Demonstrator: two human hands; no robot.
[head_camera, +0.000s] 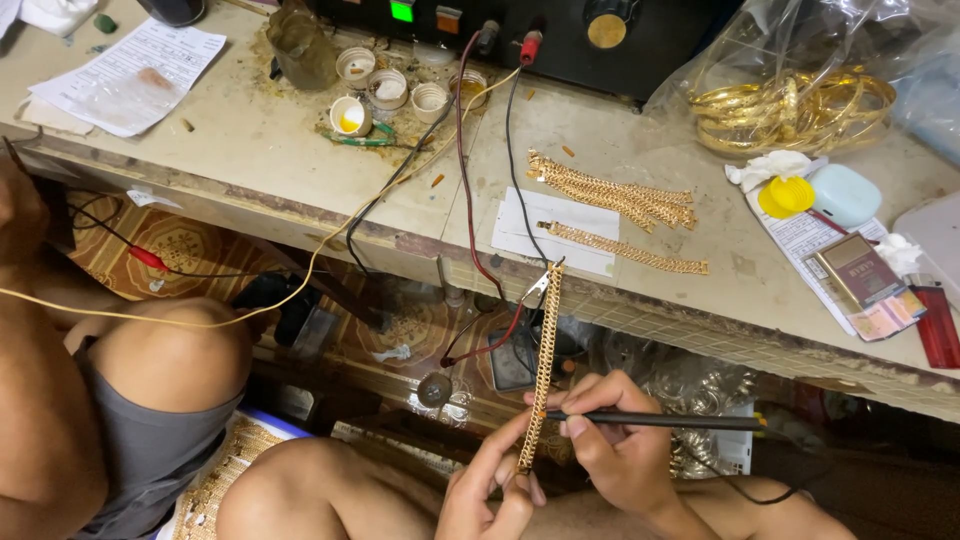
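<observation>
We've got the gold chain hanging from a clip at the bench edge, our left hand pinching its bottom end, our right hand gripping a black pen tool against it, more gold chains lying on the bench.

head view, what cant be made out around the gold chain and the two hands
- Left hand: its wrist is cut off by the bottom edge.
- Gold chain: its lower end is hidden behind the left hand's fingers.
- Black pen tool: its tip is hidden by the right hand.
- Clip at the chain's top: too small to see its grip.
- Bangles: blurred by a clear plastic bag; count unclear.
</observation>
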